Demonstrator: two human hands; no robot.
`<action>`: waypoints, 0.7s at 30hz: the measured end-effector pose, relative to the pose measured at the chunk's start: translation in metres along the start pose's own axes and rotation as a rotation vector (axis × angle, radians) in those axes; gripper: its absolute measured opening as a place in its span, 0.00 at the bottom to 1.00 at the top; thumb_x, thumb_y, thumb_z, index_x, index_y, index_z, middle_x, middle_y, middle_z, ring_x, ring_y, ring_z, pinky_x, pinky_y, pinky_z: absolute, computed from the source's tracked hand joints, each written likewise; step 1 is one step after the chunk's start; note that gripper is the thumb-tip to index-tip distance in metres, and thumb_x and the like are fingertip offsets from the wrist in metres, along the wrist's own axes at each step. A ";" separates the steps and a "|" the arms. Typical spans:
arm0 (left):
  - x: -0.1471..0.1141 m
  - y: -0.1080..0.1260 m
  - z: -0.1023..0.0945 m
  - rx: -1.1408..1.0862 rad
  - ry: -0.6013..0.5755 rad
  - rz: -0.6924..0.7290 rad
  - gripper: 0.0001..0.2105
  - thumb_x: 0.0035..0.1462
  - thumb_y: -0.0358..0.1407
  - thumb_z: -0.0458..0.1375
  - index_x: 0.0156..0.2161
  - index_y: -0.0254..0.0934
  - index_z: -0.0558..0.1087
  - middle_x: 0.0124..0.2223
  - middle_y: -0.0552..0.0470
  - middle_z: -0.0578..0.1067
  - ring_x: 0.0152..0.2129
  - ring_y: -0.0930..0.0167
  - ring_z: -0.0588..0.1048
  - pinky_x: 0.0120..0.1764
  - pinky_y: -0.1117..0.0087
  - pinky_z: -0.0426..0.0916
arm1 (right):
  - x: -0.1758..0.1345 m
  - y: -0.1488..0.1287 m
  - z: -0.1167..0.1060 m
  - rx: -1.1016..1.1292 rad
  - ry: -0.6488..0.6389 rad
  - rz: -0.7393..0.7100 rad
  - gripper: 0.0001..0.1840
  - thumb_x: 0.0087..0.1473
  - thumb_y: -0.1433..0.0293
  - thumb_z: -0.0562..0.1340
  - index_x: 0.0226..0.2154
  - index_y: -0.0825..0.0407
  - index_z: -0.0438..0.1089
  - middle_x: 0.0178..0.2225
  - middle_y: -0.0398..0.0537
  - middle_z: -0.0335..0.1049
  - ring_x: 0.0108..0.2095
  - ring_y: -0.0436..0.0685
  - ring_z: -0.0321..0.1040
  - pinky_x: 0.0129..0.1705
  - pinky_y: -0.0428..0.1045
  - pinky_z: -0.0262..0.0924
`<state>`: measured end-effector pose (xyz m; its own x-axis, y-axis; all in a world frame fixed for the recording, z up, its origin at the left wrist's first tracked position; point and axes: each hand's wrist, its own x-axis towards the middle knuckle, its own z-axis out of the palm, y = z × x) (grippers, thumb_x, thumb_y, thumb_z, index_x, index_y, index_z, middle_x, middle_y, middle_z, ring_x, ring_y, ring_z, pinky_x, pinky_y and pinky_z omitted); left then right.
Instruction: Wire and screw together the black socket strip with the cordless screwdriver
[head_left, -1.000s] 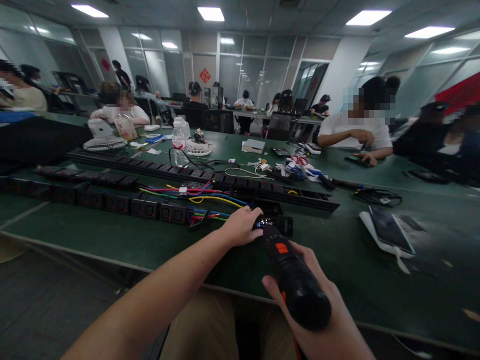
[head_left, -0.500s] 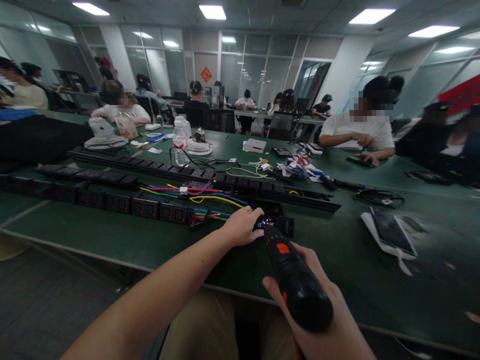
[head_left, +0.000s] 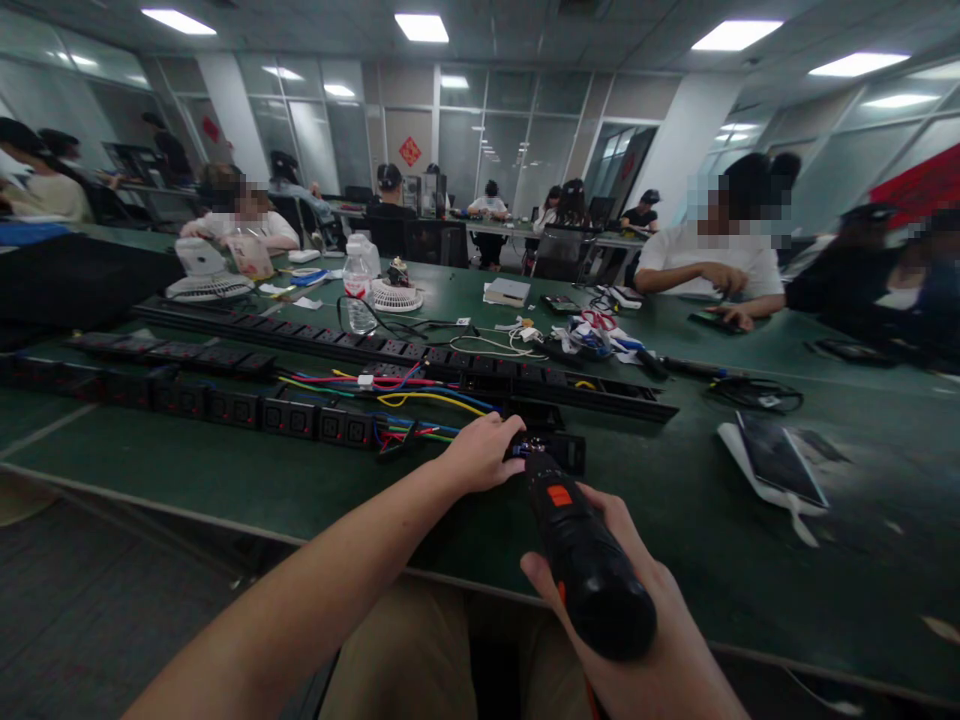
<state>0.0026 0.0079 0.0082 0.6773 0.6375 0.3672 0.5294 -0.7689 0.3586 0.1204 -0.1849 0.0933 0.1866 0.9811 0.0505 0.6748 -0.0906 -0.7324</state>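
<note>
A black cordless screwdriver (head_left: 589,560) with an orange button is gripped by my right hand (head_left: 652,590), its nose pointing away from me. The tip meets a small black housing (head_left: 571,452) with metal parts inside. My left hand (head_left: 487,450) is closed on the left end of that housing; the fingertips are partly hidden. Red, blue, green and yellow wires (head_left: 435,402) run from it leftward to a black socket strip (head_left: 277,415). Behind lies a longer black power strip (head_left: 405,350).
A water bottle (head_left: 360,285) and a white fan part (head_left: 397,290) stand beyond the strips. On the right lies a phone (head_left: 780,460) on a white pouch. Tangled cables and a bundle with red scissors (head_left: 600,320) lie further back. A co-worker (head_left: 709,250) sits across the table.
The view has shifted very slightly. My right hand and the screwdriver sit a touch further left; my left hand keeps its hold on the housing.
</note>
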 end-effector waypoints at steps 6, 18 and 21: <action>0.000 -0.001 0.001 -0.011 0.011 0.003 0.17 0.56 0.40 0.59 0.49 0.39 0.64 0.40 0.48 0.71 0.40 0.64 0.70 0.45 0.65 0.67 | 0.000 0.000 0.001 0.006 0.016 -0.018 0.30 0.49 0.58 0.62 0.54 0.45 0.56 0.37 0.50 0.78 0.36 0.63 0.77 0.29 0.50 0.66; 0.001 0.002 -0.004 -0.026 -0.026 -0.033 0.17 0.55 0.39 0.60 0.49 0.39 0.64 0.41 0.48 0.71 0.41 0.64 0.70 0.46 0.65 0.67 | 0.002 0.002 -0.001 0.020 -0.013 -0.038 0.30 0.50 0.59 0.62 0.54 0.45 0.54 0.38 0.49 0.78 0.36 0.62 0.77 0.28 0.49 0.67; 0.000 0.002 -0.004 -0.023 -0.019 -0.020 0.17 0.55 0.39 0.60 0.49 0.39 0.64 0.40 0.48 0.71 0.41 0.64 0.70 0.45 0.65 0.67 | 0.000 0.001 -0.001 0.009 0.007 -0.030 0.30 0.50 0.58 0.62 0.54 0.45 0.55 0.38 0.49 0.78 0.38 0.62 0.76 0.28 0.49 0.67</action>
<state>0.0020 0.0067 0.0128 0.6765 0.6516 0.3433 0.5312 -0.7545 0.3853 0.1219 -0.1848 0.0932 0.1712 0.9822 0.0775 0.6739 -0.0594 -0.7365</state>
